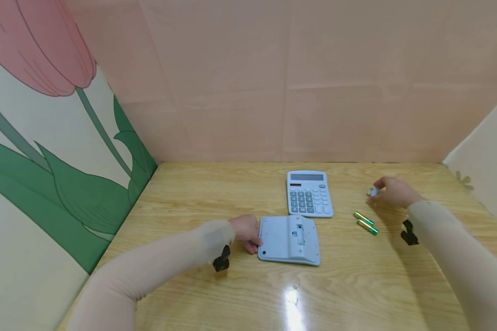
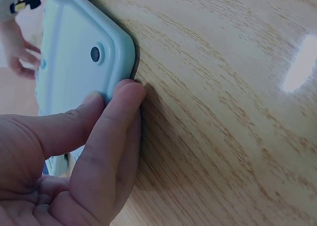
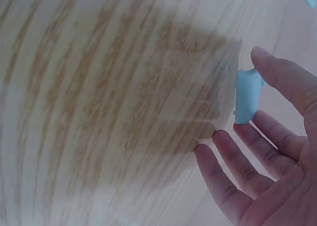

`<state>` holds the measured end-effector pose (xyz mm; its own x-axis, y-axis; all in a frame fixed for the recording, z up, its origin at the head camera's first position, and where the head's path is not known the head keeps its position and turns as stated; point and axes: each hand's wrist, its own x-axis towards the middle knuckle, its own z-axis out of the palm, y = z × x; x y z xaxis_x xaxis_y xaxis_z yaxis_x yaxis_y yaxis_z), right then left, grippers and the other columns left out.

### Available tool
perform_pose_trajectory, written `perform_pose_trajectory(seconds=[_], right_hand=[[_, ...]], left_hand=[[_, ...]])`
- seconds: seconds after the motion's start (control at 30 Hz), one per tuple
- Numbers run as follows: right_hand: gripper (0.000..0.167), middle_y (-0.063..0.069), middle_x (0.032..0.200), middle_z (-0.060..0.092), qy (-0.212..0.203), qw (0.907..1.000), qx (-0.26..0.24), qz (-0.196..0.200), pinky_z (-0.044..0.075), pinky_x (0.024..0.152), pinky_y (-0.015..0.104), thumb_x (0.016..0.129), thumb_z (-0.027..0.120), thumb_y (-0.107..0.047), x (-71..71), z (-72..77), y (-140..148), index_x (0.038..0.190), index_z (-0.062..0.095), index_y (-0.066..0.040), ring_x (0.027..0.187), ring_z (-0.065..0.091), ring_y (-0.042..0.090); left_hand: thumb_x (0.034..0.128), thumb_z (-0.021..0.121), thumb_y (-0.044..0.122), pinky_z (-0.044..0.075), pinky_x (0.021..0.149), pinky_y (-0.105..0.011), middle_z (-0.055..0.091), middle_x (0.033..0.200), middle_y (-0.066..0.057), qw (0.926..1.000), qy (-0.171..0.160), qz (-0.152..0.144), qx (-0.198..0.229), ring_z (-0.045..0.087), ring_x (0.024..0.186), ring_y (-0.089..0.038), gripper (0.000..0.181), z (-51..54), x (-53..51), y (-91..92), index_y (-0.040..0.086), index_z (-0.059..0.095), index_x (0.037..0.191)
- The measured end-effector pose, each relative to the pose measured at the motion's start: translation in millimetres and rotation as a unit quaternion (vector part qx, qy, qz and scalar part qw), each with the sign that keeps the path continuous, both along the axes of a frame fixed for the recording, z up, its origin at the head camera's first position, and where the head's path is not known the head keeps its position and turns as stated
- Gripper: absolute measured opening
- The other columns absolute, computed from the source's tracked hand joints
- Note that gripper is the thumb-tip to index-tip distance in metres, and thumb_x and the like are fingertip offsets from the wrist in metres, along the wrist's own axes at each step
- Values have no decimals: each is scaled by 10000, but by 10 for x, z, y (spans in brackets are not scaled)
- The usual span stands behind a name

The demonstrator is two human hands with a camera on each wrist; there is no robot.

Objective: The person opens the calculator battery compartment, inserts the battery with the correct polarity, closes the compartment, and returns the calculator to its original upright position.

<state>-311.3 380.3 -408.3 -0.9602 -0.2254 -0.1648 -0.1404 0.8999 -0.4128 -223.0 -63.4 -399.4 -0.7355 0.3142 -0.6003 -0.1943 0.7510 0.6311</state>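
Right grip [image 1: 393, 192] pinches small cover [image 3: 247, 97]; left grip [image 1: 246, 229] pinches face-down calculator [image 1: 275, 236] by one edge. Two batteries [image 1: 367, 227] lie nearer right grip, left of it and bodyward, long axes slanting far-left to near-right.

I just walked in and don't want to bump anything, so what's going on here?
A person's left hand grips the edge of a face-down calculator, whose battery slot is open. The right hand pinches a small cover off to the right. Two green batteries lie loose on the table between the hands, and a second calculator lies face up beyond the first.
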Motion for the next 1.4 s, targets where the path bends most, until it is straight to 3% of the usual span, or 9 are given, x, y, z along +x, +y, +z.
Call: perform_pose_trajectory(seconds=[0.6,1.13,1.4], right_hand=[[710,333,1150,555,14,10000,73,22,474,842,617,856,715,-404,35,44,-66,1208,453,155,1048,530,506],[715,360,1202,526,-11,9998,166,80,475,863,618,860,714,-366,12,32,-63,1250,439,166,1059,532,499],[689,354,1150,553,54,9997,176,162,508,807,566,864,710,-339,1,23,-51,1235,450,180,1001,566,466]], left_hand=[[874,684,-11,606,569,-264,663,638,-118,9999,1,-75,-67,627,528,-143,253,16,2,3,10,562,653],[878,677,-14,599,551,-248,652,616,-107,9999,-9,-56,-94,622,514,-143,264,28,7,12,14,558,645],[879,679,-8,593,538,-246,646,609,-103,9998,77,-48,-199,614,510,-139,270,41,29,31,19,550,643]])
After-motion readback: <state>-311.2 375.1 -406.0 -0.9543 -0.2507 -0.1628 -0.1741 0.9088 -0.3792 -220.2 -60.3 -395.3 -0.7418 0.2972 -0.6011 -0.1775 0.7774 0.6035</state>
